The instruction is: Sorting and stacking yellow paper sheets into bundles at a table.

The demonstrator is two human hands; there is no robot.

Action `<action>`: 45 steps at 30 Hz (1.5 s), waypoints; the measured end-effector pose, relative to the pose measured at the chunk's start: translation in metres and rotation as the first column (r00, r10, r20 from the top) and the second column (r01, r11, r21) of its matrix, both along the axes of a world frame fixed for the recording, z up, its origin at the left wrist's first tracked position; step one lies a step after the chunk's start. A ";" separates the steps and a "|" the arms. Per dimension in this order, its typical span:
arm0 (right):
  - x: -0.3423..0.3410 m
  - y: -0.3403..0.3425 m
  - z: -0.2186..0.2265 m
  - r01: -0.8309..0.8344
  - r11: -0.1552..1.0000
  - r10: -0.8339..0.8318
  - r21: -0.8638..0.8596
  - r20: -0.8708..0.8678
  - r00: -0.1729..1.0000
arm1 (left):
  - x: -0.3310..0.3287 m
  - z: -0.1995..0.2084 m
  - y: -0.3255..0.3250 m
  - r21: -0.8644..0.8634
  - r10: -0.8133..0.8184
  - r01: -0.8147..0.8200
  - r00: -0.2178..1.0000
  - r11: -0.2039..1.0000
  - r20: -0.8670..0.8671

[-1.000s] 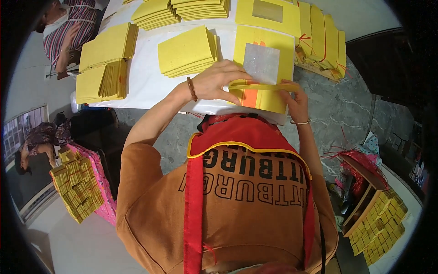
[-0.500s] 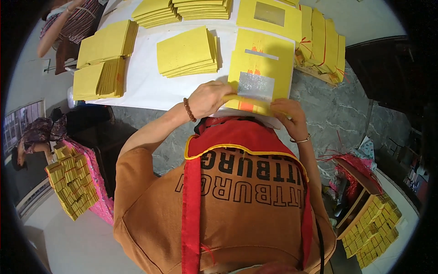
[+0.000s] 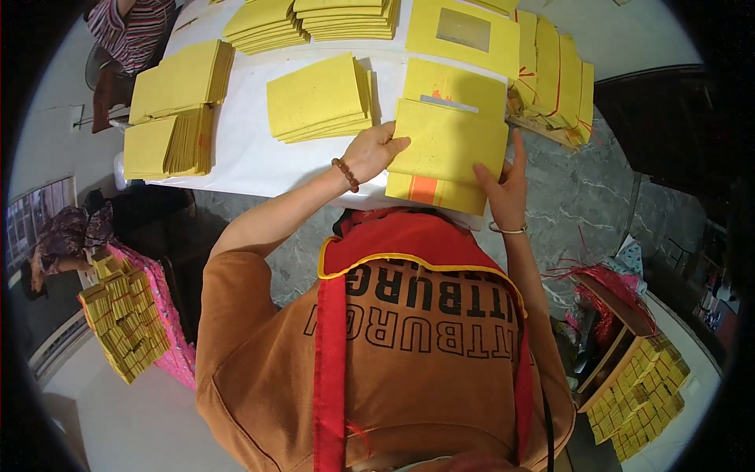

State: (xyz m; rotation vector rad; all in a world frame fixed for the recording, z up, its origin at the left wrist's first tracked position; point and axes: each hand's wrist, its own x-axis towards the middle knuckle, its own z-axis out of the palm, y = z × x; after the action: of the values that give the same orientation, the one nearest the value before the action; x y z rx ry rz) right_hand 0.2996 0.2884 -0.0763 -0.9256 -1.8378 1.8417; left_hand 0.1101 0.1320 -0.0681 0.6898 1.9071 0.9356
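At the table's near edge my left hand [image 3: 377, 155] pinches the left edge of a yellow paper sheet [image 3: 447, 141], thumb on top. My right hand [image 3: 507, 179] is at the sheet's right edge, thumb on its upper face and fingers along the side. The upper part lies folded over, plain side up. Below it shows a strip of yellow paper with an orange print [image 3: 425, 189]; beyond it, a thin silver strip [image 3: 448, 103] shows. To the left lies a fanned pile of folded yellow paper [image 3: 314, 98].
More folded yellow stacks [image 3: 177, 82] line the left and far sides of the white-covered table [image 3: 244, 149]. A yellow sheet with a silver rectangle [image 3: 464, 30] lies at the far right, beside red-tied bundles [image 3: 550, 75]. Yellow bundles [image 3: 126, 315] fill a pink-lined container at lower left. Another person [image 3: 138, 35] is at far left.
My hands have brought the sheet's near edge up and away, covering the silver rectangle. My left hand moved slightly farther out; my right hand's fingers have straightened along the right edge.
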 end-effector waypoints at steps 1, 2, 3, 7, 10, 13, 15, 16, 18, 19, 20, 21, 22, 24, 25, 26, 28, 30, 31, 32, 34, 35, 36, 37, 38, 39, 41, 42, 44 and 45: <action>-0.001 0.000 -0.002 0.010 0.992 -0.008 0.129 -0.016 1.000 | 0.000 0.000 0.001 -0.008 0.004 -0.004 1.000 1.000 -0.005; -0.002 0.000 -0.004 0.021 0.966 -0.013 0.256 -0.032 0.999 | 0.000 0.000 0.002 -0.016 0.007 -0.007 1.000 1.000 -0.010; 0.000 0.001 -0.008 0.023 0.966 -0.015 0.256 -0.034 0.999 | -0.001 0.000 0.003 -0.016 0.005 -0.005 1.000 1.000 -0.011; -0.001 0.003 -0.016 -0.030 0.983 0.021 0.183 0.049 0.999 | -0.003 -0.005 0.003 -0.020 0.006 -0.007 0.999 1.000 -0.038; -0.005 0.004 -0.017 -0.002 0.987 -0.003 0.163 0.032 0.999 | -0.002 -0.012 0.002 0.027 0.032 -0.031 0.999 0.999 -0.044; -0.008 0.004 -0.016 0.004 0.989 -0.010 0.145 0.044 0.999 | -0.002 -0.006 0.005 0.051 0.067 -0.069 0.997 0.996 0.026; -0.008 0.004 -0.015 0.010 0.990 -0.017 0.137 0.048 0.999 | -0.002 -0.007 0.005 0.047 0.078 -0.081 0.996 0.996 0.050; -0.008 0.004 -0.015 0.004 0.988 -0.017 0.154 0.080 0.997 | -0.003 -0.011 0.004 0.033 0.080 -0.082 0.996 0.996 0.049; -0.008 0.004 -0.017 0.000 0.985 -0.019 0.171 0.113 0.993 | -0.002 -0.012 0.004 0.019 0.080 -0.081 0.996 0.997 0.049; -0.007 0.004 -0.021 0.007 0.981 -0.029 0.194 0.109 0.994 | -0.001 -0.009 0.005 0.035 0.137 -0.141 0.985 0.989 0.103; -0.006 0.004 -0.023 0.015 0.976 -0.038 0.216 0.104 0.994 | 0.000 -0.007 0.005 0.049 0.193 -0.202 0.968 0.978 0.158; -0.007 0.003 -0.023 0.015 0.976 -0.039 0.217 0.103 0.994 | 0.000 -0.008 0.004 0.049 0.192 -0.202 0.969 0.978 0.157; -0.007 0.003 -0.023 0.014 0.979 -0.036 0.205 0.107 0.994 | 0.000 -0.009 0.002 0.071 0.231 -0.244 0.961 0.967 0.148; -0.007 0.003 -0.022 0.013 0.981 -0.035 0.194 0.110 0.993 | 0.002 -0.003 0.000 0.094 0.269 -0.284 0.953 0.954 0.141; -0.007 0.004 -0.022 0.016 0.982 -0.037 0.189 0.111 0.993 | 0.005 0.010 0.001 0.152 0.234 -0.214 0.964 0.965 -0.128; -0.007 0.004 -0.023 0.018 0.983 -0.040 0.184 0.112 0.993 | 0.007 0.020 0.003 0.190 0.197 -0.130 0.900 0.973 -0.390; -0.008 0.003 -0.019 0.016 0.979 -0.040 0.203 0.117 0.992 | 0.014 0.025 0.009 0.168 0.053 0.044 0.844 0.985 -0.534; -0.009 0.001 -0.016 0.013 0.974 -0.041 0.225 0.123 0.992 | 0.025 0.022 0.024 0.337 0.038 0.462 0.543 0.820 -0.839; -0.009 0.001 -0.016 0.009 0.978 -0.036 0.209 0.127 0.991 | 0.032 0.019 0.029 0.337 0.042 0.459 0.542 0.822 -0.839; -0.010 0.001 -0.015 0.006 0.981 -0.032 0.193 0.132 0.991 | 0.038 0.015 0.033 0.274 -0.032 0.468 0.547 0.840 -0.836; -0.009 0.001 -0.020 0.004 0.972 -0.033 0.234 0.123 0.992 | 0.042 0.000 0.034 0.208 -0.111 0.485 0.549 0.849 -0.828; -0.009 0.001 -0.022 0.000 0.962 -0.033 0.273 0.115 0.993 | 0.042 -0.012 0.033 0.142 -0.147 0.492 0.503 0.859 -0.852; -0.009 0.000 -0.019 0.002 0.963 -0.035 0.271 0.116 0.993 | 0.042 -0.015 0.033 0.075 -0.186 0.496 0.456 0.865 -0.870; -0.010 0.000 -0.012 -0.021 0.963 -0.024 0.270 0.164 0.986 | 0.042 -0.018 0.032 0.073 -0.189 0.498 0.456 0.864 -0.870; -0.010 -0.002 -0.007 -0.045 0.963 -0.013 0.266 0.212 0.977 | 0.043 -0.021 0.032 0.040 -0.205 0.502 0.422 0.864 -0.883; -0.009 -0.006 -0.003 -0.043 0.964 -0.014 0.264 0.211 0.977 | 0.042 -0.021 0.033 0.006 -0.219 0.504 0.386 0.864 -0.896; -0.002 -0.017 0.005 -0.205 0.684 -0.173 0.700 0.429 0.886 | 0.043 -0.019 0.034 -0.009 -0.237 0.508 0.386 0.861 -0.892; 0.004 -0.021 0.004 -0.204 0.685 -0.173 0.699 0.428 0.887 | 0.044 -0.018 0.034 -0.020 -0.250 0.509 0.388 0.861 -0.887; 0.017 -0.028 -0.006 -0.318 0.272 0.031 0.908 0.322 0.946 | 0.042 -0.021 0.035 -0.026 -0.251 0.510 0.377 0.860 -0.891; 0.024 -0.032 -0.010 -0.318 0.276 0.029 0.907 0.323 0.946 | 0.042 -0.021 0.034 -0.030 -0.252 0.513 0.369 0.858 -0.895</action>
State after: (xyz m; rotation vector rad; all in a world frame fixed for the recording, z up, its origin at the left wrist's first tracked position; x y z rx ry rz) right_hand 0.3232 0.2568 -0.0866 -0.4385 -2.7018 0.3108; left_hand 0.1522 0.1665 -0.0894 2.0328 2.2908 0.5012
